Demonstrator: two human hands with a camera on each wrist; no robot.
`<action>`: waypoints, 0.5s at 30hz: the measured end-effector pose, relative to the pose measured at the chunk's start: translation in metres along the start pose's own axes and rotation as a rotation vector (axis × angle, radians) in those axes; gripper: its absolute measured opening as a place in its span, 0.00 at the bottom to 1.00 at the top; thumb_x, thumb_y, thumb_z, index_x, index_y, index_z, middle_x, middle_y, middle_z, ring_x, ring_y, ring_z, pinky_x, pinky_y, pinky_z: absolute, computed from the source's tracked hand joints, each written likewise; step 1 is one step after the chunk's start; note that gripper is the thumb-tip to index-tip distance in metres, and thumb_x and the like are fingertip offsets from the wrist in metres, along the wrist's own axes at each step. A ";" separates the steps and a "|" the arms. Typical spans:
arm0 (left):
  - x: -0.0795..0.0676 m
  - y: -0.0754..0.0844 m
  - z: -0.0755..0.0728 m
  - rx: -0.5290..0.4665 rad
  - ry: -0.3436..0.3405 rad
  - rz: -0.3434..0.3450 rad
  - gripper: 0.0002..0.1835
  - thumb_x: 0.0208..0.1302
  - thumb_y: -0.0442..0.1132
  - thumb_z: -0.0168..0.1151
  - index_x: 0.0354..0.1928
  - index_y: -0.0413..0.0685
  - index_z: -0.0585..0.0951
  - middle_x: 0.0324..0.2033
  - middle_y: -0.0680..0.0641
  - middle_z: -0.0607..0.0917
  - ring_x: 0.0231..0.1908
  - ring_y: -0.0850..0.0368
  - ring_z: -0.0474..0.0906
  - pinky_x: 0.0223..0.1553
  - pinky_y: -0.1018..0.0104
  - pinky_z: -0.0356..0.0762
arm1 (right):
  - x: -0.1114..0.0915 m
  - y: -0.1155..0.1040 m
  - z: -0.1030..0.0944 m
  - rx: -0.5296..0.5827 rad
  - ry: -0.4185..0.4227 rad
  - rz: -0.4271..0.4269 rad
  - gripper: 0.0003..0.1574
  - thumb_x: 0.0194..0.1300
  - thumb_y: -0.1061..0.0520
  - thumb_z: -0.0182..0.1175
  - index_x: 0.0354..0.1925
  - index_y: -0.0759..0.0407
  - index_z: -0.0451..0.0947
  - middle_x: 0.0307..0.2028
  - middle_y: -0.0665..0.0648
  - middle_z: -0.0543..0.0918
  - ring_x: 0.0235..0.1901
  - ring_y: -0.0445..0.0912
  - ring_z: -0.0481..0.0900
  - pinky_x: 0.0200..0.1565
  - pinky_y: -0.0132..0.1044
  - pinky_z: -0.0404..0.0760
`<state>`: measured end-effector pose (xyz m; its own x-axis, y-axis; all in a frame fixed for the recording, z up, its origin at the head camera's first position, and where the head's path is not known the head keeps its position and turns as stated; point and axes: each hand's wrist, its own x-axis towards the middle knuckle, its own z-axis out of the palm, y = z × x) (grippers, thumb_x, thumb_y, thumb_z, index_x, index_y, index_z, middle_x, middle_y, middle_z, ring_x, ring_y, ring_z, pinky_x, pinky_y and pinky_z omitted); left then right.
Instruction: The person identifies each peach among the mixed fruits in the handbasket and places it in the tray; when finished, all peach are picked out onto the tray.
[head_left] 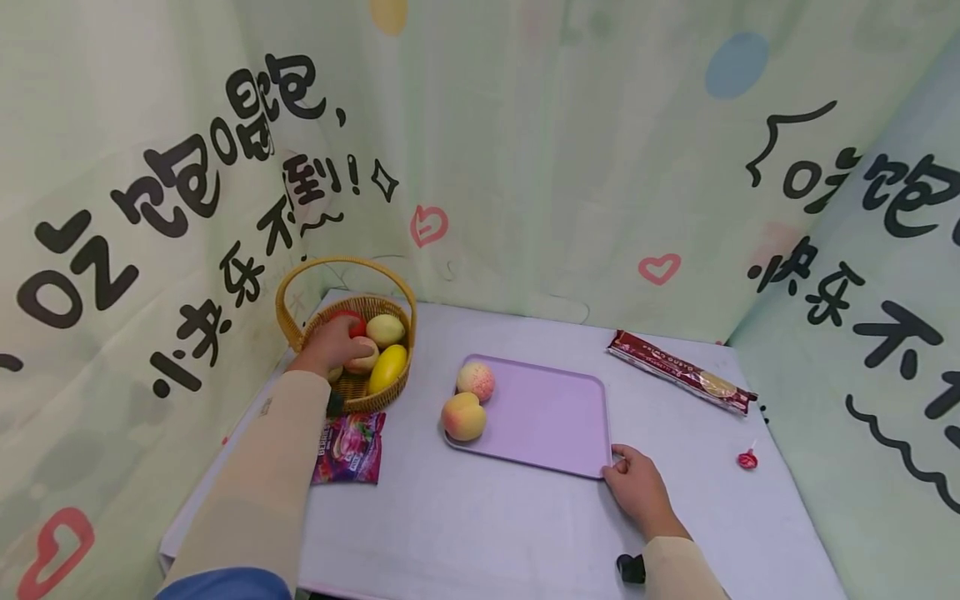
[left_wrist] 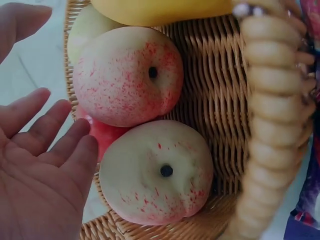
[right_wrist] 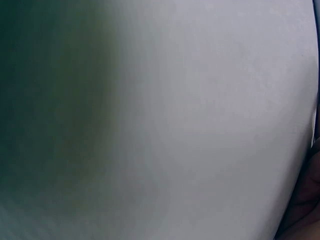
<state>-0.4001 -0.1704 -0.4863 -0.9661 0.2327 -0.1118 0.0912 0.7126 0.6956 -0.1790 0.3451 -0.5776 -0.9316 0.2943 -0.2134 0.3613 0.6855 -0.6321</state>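
In the head view my left hand reaches into a wicker basket with a tall handle, at the back left. The left wrist view shows its fingers spread and loosely bent beside two speckled peaches, a red fruit lying partly hidden under them. A yellow mango and a pale green fruit share the basket. My right hand pinches the near right corner of a purple tray. Two peaches sit at the tray's left end.
A purple snack bag lies just in front of the basket. Toward the back right is a long maroon packet, and a red lollipop lies near the right edge. Printed curtains enclose the white table.
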 end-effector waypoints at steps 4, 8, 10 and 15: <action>0.004 0.006 0.002 0.033 -0.006 0.022 0.20 0.57 0.41 0.69 0.46 0.36 0.76 0.34 0.43 0.75 0.35 0.47 0.69 0.37 0.59 0.69 | 0.001 0.002 -0.001 0.019 -0.001 0.000 0.33 0.70 0.54 0.59 0.68 0.68 0.70 0.32 0.56 0.76 0.32 0.48 0.71 0.33 0.39 0.69; 0.006 0.007 0.008 0.054 -0.037 -0.028 0.29 0.57 0.41 0.67 0.59 0.34 0.76 0.46 0.39 0.81 0.42 0.46 0.73 0.43 0.59 0.74 | 0.002 0.006 0.001 0.031 -0.002 -0.002 0.33 0.70 0.53 0.60 0.68 0.67 0.70 0.32 0.56 0.76 0.32 0.48 0.71 0.33 0.39 0.69; 0.007 0.007 0.011 0.084 -0.051 -0.031 0.35 0.58 0.42 0.66 0.67 0.34 0.72 0.54 0.36 0.81 0.45 0.44 0.74 0.47 0.57 0.75 | 0.002 0.007 0.002 0.031 0.003 -0.002 0.33 0.70 0.53 0.60 0.68 0.67 0.71 0.31 0.55 0.76 0.32 0.48 0.71 0.34 0.39 0.69; 0.012 0.008 0.016 0.120 -0.053 0.004 0.40 0.59 0.41 0.64 0.71 0.29 0.67 0.65 0.29 0.75 0.53 0.40 0.74 0.58 0.49 0.75 | 0.001 0.006 0.001 0.027 0.021 0.009 0.32 0.69 0.54 0.60 0.67 0.66 0.72 0.31 0.55 0.76 0.31 0.48 0.71 0.34 0.38 0.69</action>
<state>-0.4072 -0.1508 -0.4936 -0.9518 0.2680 -0.1492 0.1260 0.7852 0.6063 -0.1777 0.3487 -0.5823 -0.9273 0.3144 -0.2031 0.3679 0.6647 -0.6502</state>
